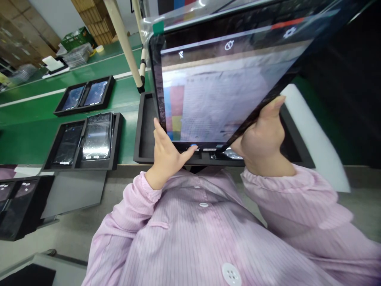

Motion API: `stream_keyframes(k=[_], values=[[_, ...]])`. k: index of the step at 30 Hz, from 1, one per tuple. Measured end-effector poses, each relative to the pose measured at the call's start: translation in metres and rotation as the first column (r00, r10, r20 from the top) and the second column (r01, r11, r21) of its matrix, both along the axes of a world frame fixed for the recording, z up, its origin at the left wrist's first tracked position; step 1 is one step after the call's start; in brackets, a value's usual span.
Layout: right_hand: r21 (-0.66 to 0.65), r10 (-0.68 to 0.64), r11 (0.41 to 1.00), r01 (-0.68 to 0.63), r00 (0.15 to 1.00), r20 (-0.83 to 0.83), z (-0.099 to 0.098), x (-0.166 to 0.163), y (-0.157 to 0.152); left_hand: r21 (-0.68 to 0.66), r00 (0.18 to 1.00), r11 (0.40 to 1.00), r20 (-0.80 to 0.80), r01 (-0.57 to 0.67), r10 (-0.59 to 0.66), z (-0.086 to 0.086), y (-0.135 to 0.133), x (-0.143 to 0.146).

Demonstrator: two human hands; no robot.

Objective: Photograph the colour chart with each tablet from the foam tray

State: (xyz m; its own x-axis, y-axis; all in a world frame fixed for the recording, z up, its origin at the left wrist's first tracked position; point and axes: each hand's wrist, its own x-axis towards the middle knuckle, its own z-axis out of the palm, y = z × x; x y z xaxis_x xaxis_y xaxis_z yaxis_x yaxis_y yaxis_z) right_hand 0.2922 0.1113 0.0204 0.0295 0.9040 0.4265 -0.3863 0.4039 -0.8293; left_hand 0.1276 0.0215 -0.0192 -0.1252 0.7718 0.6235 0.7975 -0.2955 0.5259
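Black-framed, the tablet (pixel 222 85) tilts above a tray (pixel 145 137) on the tabletop (pixel 24 139), its lower left corner gripped by the left hand (pixel 166 157) and its right edge by the right hand (pixel 263 139). The step seems to be viewing its lit screen (pixel 220 99) (apparently a camera picture); the next move calls for a steady hold.

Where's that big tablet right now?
In the head view, the tablet is upper centre-right, held between the left hand and right hand above a black tray.
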Motion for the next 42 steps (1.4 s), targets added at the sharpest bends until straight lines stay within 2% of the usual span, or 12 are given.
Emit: stream_keyframes(k=[4, 12, 15, 19, 24, 29, 35, 39, 42], values=[[0.012, -0.011, 1.0, 0.012, 1.0, -0.015, -0.001, 0.0, 0.0, 0.023, 1.0, 0.999, -0.009, -0.03, 0.03, -0.001, 0.0, 0.0], [0.021, -0.016, 1.0, 0.016, 1.0, 0.0, 0.0, 0.0, 0.001, -0.005, 1.0, 1.0, 0.004, 0.008, -0.008, 0.001, 0.0, 0.0], [0.018, -0.064, 0.998, 0.063, 0.996, 0.059, -0.001, 0.0, 0.001, 0.017, 1.0, 1.0, -0.006, 0.007, -0.007, 0.001, 0.0, 0.0], [0.004, -0.095, 0.995, 0.096, 0.986, 0.135, -0.003, 0.001, 0.002, -0.026, 1.0, 1.0, 0.004, 0.014, -0.013, 0.001, 0.0, 0.0], [-0.057, -0.093, 0.994, 0.096, 0.994, 0.05, -0.002, 0.0, 0.002, 0.032, 1.0, 0.999, -0.013, 0.003, -0.003, 0.001, -0.001, 0.0], [-0.048, -0.007, 0.999, 0.001, 0.993, -0.119, 0.006, -0.005, -0.005, 0.085, 0.999, 0.996, -0.041, -0.007, 0.011, -0.002, 0.001, -0.001], [-0.047, -0.003, 0.999, -0.005, 0.986, -0.168, 0.007, -0.006, -0.008, 0.28, 0.984, 0.957, -0.177, 0.07, -0.02, -0.003, 0.005, -0.007], [-0.08, -0.085, 0.994, 0.071, 0.979, -0.187, 0.005, -0.005, -0.007, 0.222, 0.976, 0.971, -0.213, 0.094, -0.046, 0.007, 0.002, -0.007], [-0.078, -0.08, 0.995, 0.069, 0.986, -0.146, 0.004, -0.004, -0.007, 0.24, 0.978, 0.966, -0.204, 0.097, -0.047, 0.009, 0.001, -0.006]])
